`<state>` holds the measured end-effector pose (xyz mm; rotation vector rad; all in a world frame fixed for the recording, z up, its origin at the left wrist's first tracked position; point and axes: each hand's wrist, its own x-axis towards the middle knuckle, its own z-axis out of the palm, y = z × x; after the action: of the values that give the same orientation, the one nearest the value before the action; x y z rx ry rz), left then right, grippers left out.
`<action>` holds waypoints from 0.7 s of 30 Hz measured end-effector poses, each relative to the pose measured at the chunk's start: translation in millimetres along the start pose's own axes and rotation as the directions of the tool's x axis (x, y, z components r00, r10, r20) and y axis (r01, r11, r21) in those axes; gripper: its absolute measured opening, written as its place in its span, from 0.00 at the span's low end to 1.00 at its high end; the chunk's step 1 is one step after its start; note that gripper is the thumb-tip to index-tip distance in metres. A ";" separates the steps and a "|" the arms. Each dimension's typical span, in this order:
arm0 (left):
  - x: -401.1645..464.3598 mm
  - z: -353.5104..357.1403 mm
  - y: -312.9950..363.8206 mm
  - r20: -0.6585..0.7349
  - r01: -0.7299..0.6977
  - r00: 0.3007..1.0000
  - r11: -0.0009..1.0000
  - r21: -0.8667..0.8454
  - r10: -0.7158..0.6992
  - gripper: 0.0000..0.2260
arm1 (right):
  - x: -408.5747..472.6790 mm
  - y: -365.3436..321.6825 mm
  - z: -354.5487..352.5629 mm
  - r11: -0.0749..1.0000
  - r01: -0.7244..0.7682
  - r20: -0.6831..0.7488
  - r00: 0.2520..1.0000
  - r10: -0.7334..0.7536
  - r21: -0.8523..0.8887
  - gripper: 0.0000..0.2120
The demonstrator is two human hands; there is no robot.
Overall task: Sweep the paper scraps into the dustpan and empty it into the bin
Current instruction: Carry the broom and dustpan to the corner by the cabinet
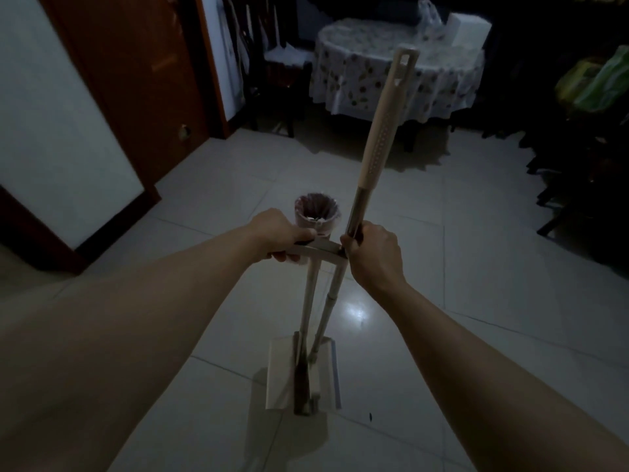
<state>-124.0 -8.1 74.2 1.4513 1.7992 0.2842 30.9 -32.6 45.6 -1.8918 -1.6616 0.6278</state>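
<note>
My left hand (277, 235) grips the top bar of the white long-handled dustpan (301, 378), whose pan rests on the tiled floor below me. My right hand (372, 255) is closed around the broom's metal shaft just beside that bar; the broom handle (383, 136) rises up and away, beige with a hanging hole at its tip. The broom head sits inside the dustpan. A small bin (316, 214) with a pinkish liner stands on the floor just beyond my hands, with pale scraps inside it. No loose scraps show on the floor.
A round table (398, 73) with a patterned cloth stands at the back, a white box and a plastic bag on it. A brown door and frame (136, 80) stand at the left. Dark furniture and coloured bags (595, 83) line the right side. A small dark speck (370, 416) lies on the tiles.
</note>
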 end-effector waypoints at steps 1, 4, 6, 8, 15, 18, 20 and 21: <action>-3.7 -5.2 -3.7 -0.014 0.020 1.000 1.000 -0.006 -0.020 0.20 | -1.0 -6.1 1.1 1.000 0.022 0.013 1.000 -0.022 -0.007 0.10; -20.8 -17.7 -17.5 -0.046 0.083 0.995 0.996 -0.038 -0.084 0.21 | -7.5 -23.8 4.7 0.995 0.102 0.071 0.992 -0.100 -0.021 0.10; -35.4 -23.4 -28.6 -0.085 0.129 0.987 0.989 -0.067 -0.134 0.20 | -13.1 -34.8 6.9 0.989 0.143 0.117 0.983 -0.139 -0.029 0.12; -52.5 -28.5 -40.0 -0.128 0.175 0.974 0.979 -0.109 -0.188 0.20 | -20.4 -46.7 9.5 0.980 0.196 0.170 0.968 -0.188 -0.035 0.13; -129.1 -45.9 -92.3 -0.238 0.281 0.909 0.925 -0.256 -0.342 0.19 | -67.8 -97.0 27.0 0.905 0.425 0.305 0.862 -0.405 0.000 0.12; -162.5 -51.1 -116.7 -0.248 0.331 0.871 0.880 -0.341 -0.424 0.17 | -94.8 -115.2 38.8 0.876 0.481 0.362 0.810 -0.460 0.037 0.13; -187.1 -53.8 -132.7 -0.242 0.358 0.850 0.850 -0.386 -0.468 0.18 | -114.5 -125.9 47.5 0.859 0.508 0.397 0.776 -0.490 0.067 0.12; -198.9 -55.1 -139.6 -0.236 0.370 0.841 0.836 -0.406 -0.487 0.17 | -124.1 -130.6 51.6 0.849 0.523 0.413 0.757 -0.506 0.081 0.12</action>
<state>-256.5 -215.8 111.3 0.7434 2.1599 0.6017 -116.1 -138.6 93.5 -1.2611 -2.3656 0.8025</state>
